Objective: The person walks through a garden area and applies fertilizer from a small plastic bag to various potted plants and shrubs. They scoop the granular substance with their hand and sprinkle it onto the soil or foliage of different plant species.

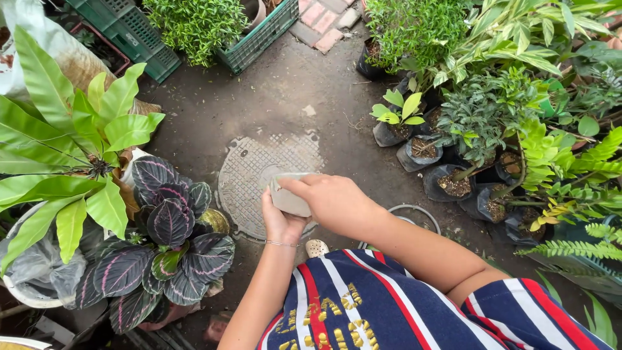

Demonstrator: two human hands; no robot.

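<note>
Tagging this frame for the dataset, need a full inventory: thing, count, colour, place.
small pot: one, pale grey, held between both hands at centre
manhole cover: one, grey, round, on the ground under the hands
dark-leaved plant: one, purple with pink veins, lower left
bird's-nest fern: one, bright green, left
crates: two, green, top left
bagged plants: several, black bags, right
left hand: under the pot
right hand: over the pot's rim

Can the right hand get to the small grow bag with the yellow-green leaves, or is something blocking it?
Probably not yet: the right hand and left hand both grip the small pot. The path to the grow bag itself looks open ground.
</note>
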